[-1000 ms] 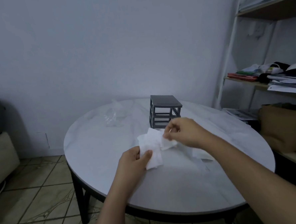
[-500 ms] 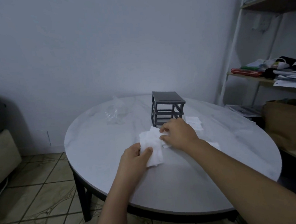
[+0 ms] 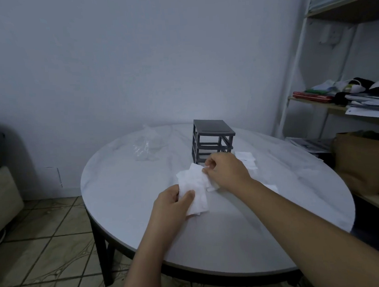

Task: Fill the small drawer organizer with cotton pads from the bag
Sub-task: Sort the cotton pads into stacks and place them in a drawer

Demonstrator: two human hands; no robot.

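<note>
Organizer (image 3: 213, 142) sits just beyond R hand (image 3: 227, 171), nearer it; both R and L hand (image 3: 173, 203) pinch cotton pads (image 3: 194, 188).

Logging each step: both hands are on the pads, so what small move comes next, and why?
Probably peel one pad away with the right hand: it pinches the far edge of the pads while the left hand grips their near end, by the organizer.
</note>
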